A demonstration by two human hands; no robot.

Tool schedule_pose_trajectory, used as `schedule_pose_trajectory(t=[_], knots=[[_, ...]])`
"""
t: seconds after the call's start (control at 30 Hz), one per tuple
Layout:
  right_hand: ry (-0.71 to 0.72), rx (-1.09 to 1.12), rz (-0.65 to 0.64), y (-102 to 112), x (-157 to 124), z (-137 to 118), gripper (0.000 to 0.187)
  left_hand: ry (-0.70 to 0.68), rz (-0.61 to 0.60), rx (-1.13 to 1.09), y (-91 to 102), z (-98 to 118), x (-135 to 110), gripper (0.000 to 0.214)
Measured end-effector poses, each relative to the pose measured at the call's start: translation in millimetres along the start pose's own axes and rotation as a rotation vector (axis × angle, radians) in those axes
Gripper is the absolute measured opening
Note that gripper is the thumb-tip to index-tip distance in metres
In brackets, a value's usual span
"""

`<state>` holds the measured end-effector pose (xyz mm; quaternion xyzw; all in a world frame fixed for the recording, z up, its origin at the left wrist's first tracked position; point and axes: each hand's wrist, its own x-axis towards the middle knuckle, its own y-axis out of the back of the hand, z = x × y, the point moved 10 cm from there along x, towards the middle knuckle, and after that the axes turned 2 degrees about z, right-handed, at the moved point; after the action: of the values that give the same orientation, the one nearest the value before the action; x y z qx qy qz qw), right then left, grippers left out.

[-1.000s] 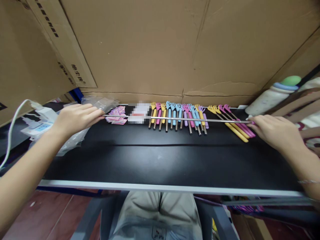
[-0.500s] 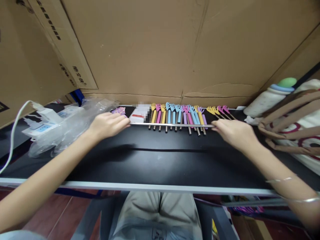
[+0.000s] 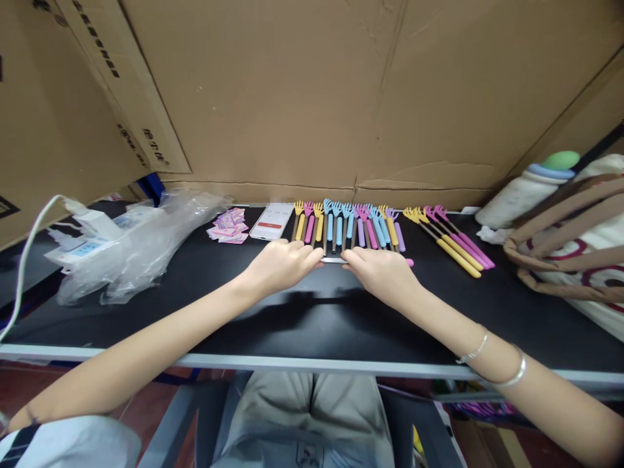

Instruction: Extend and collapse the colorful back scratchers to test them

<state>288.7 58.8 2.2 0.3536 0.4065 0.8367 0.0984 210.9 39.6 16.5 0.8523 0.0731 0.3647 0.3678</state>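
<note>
My left hand [image 3: 287, 265] and my right hand [image 3: 383, 273] are closed close together on a telescopic back scratcher [image 3: 332, 260]. A short stretch of its metal rod shows level between them; its claw end is hidden. A pink tip shows beyond my right hand. Just behind my hands lies a row of back scratchers [image 3: 329, 227] with yellow, pink, blue and purple claws and handles. Further right, several yellow and pink back scratchers [image 3: 458, 252] lie slanted with long handles. Left of the row are a phone [image 3: 270, 221] and a pile of pink and purple cards [image 3: 228, 226].
Clear plastic bags [image 3: 146, 253] and a white power strip [image 3: 88, 247] with a cable are at the left. A white bottle [image 3: 521, 195] with a green top and a bag [image 3: 560, 253] stand at the right. Cardboard [image 3: 292, 97] walls the back of the black table [image 3: 273, 331].
My hands have come inward from wide apart to nearly together, and the rod between them has shortened. The phone, cards and slanted back scratchers' handles are now uncovered.
</note>
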Motion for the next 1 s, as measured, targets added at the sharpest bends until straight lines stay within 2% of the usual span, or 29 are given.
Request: schedule_pose_trajectory(t=[0.17,0.37,0.57,0.67,0.73,0.8,0.9,1.0], knots=[[-0.017,0.024,-0.011,-1,0,5,0.028,0.009,-0.003,-0.028,-7.5,-2,0,0.026],[-0.001,0.022,0.012,6,-3,5,0.028,0.005,0.007,-0.045,-7.6,-3,-4,0.024],[0.078,0.01,0.067,18,-8,-6,0.032,-0.056,0.001,-0.037,3.9,7,-11,0.022],[0.105,-0.02,0.075,19,-14,2,0.031,-0.054,0.008,0.006,10.2,-1,-17,0.023],[0.09,-0.07,0.084,20,-22,21,0.029,-0.028,-0.005,0.063,11.9,-18,-26,0.025],[0.058,-0.128,0.074,19,-36,51,0.028,-0.034,-0.026,0.132,13.1,-39,-40,0.025],[-0.031,-0.171,-0.031,9,-68,108,0.03,-0.05,-0.053,0.214,17.9,-73,-68,0.026],[-0.193,-0.257,-0.118,4,-104,168,0.03,0.015,-0.128,0.282,21.3,-107,-94,0.029]])
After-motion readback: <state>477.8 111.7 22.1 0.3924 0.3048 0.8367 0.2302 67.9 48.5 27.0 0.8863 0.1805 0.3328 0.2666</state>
